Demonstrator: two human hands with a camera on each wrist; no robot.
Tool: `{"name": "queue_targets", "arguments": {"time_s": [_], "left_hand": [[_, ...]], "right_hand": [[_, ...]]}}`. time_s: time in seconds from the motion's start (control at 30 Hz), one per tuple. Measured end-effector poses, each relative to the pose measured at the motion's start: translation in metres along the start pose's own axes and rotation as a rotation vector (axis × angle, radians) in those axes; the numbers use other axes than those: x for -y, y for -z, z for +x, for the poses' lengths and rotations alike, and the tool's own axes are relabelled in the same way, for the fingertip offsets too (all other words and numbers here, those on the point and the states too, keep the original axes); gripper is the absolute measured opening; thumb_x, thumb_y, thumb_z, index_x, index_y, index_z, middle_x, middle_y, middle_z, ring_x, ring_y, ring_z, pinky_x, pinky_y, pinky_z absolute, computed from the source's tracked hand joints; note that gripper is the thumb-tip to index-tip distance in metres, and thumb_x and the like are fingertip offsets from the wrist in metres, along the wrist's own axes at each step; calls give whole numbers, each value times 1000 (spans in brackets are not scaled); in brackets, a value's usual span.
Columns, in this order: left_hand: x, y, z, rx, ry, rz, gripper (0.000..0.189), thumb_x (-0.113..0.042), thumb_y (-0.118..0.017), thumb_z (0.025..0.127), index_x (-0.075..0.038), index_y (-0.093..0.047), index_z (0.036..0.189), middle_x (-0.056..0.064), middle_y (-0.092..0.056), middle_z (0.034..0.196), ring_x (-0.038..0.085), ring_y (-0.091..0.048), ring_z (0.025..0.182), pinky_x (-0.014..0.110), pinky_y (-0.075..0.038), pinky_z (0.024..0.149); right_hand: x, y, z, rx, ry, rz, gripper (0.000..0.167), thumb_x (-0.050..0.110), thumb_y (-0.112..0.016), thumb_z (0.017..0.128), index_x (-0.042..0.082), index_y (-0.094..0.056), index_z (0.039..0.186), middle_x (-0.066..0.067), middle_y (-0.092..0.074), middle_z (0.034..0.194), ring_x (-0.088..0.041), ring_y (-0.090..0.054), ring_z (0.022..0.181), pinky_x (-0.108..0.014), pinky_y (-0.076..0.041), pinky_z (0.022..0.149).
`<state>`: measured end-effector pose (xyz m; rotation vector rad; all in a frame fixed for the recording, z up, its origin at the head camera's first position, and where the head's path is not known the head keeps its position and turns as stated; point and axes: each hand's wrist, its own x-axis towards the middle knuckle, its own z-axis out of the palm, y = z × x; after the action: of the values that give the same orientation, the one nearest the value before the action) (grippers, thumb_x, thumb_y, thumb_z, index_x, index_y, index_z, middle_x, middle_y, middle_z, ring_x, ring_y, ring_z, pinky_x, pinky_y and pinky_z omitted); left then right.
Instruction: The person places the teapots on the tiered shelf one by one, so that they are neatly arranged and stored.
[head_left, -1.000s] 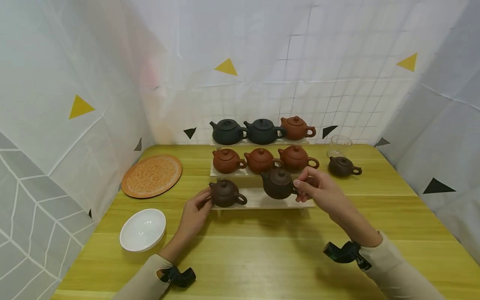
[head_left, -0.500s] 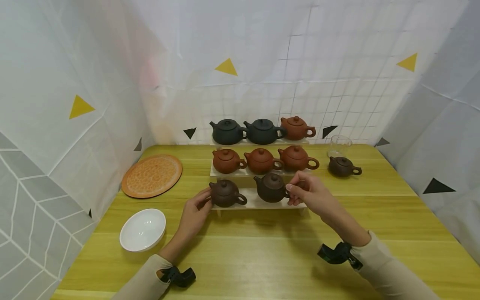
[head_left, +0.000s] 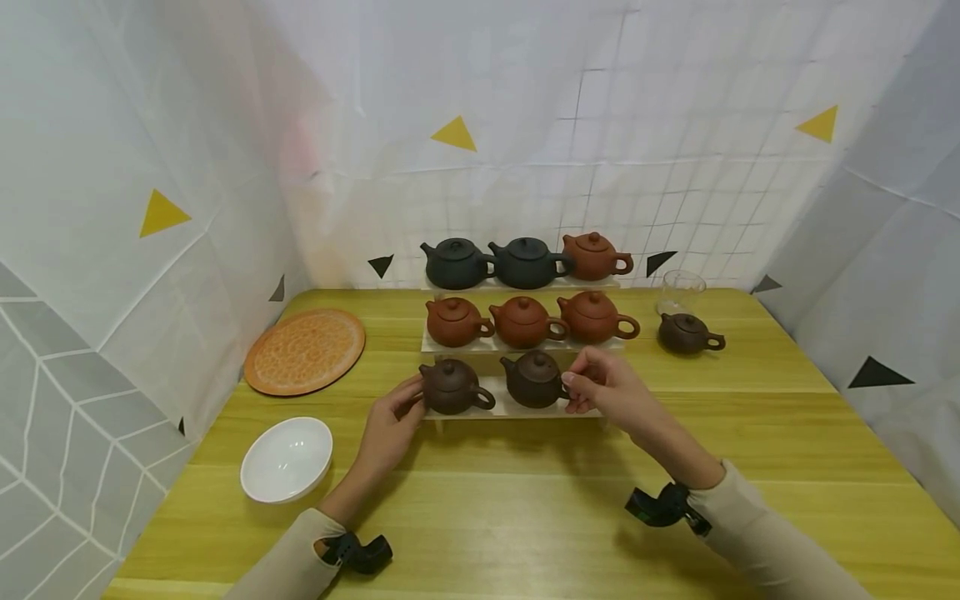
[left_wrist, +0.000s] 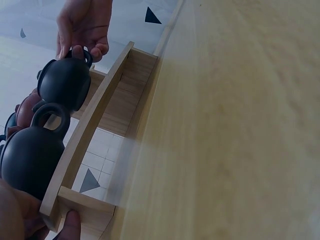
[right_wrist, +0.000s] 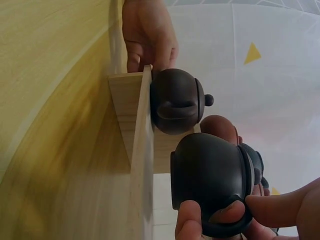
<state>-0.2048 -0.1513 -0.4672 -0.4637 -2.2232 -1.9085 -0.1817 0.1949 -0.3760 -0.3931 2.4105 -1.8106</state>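
Observation:
My right hand [head_left: 607, 387] pinches the handle of a dark brown teapot [head_left: 533, 382], its spout pointing left. In the right wrist view a narrow gap shows between this teapot's base [right_wrist: 175, 175] and the lowest shelf of the wooden stand [head_left: 517, 408]. My left hand [head_left: 393, 421] grips the left end of that shelf, fingers above and below the board [left_wrist: 75, 160]. Right beside those fingers another dark brown teapot [head_left: 448, 387] sits upright on the shelf, its handle toward the held one.
Reddish-brown teapots [head_left: 522, 322] line the middle shelf; two black teapots [head_left: 456, 263] and a reddish one [head_left: 592, 257] stand on top. At right are a small brown teapot [head_left: 686, 334] and a glass [head_left: 681, 287]. A white bowl [head_left: 287, 460] and orange round mat [head_left: 303, 352] lie left.
My right hand has moved left and slightly down with the teapot, bringing it nearer the shelf and the other brown teapot. My left hand has stayed in place.

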Motion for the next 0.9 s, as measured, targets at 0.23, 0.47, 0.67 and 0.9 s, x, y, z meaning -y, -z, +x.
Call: {"name": "queue_targets", "arguments": {"time_s": [0.23, 0.47, 0.67, 0.9], "left_hand": [[1, -1, -1, 0, 12, -17, 32, 5, -63, 101, 3, -70, 132, 18, -59, 143, 32, -65, 117, 23, -57, 82], [1, 0, 0, 0, 32, -14, 33, 6, -63, 100, 4, -69, 132, 17, -59, 144, 31, -64, 118, 23, -56, 83], [-1, 0, 0, -1, 43, -17, 32, 4, -63, 101, 4, -69, 132, 16, -59, 144, 31, -64, 120, 23, -56, 83], [-1, -1, 0, -3, 38, -11, 33, 5, -63, 101, 4, -69, 133, 17, -59, 144, 32, -63, 120, 23, -56, 83]], "right_hand": [[-5, -3, 2, 2, -31, -11, 9, 1, -59, 106, -6, -56, 102, -23, -62, 88, -40, -70, 79, -41, -60, 71], [-7, -6, 5, 5, -29, 11, 10, 2, -59, 106, -7, -55, 103, -24, -62, 90, -38, -70, 79, -39, -60, 69], [-8, -10, 7, 9, -21, 20, 9, 1, -59, 105, -7, -56, 102, -21, -61, 88, -38, -70, 77, -37, -60, 68], [-13, -14, 10, 19, -27, 31, 8, -1, -59, 105, -7, -56, 101, -19, -60, 88, -36, -71, 77, -41, -60, 70]]}}
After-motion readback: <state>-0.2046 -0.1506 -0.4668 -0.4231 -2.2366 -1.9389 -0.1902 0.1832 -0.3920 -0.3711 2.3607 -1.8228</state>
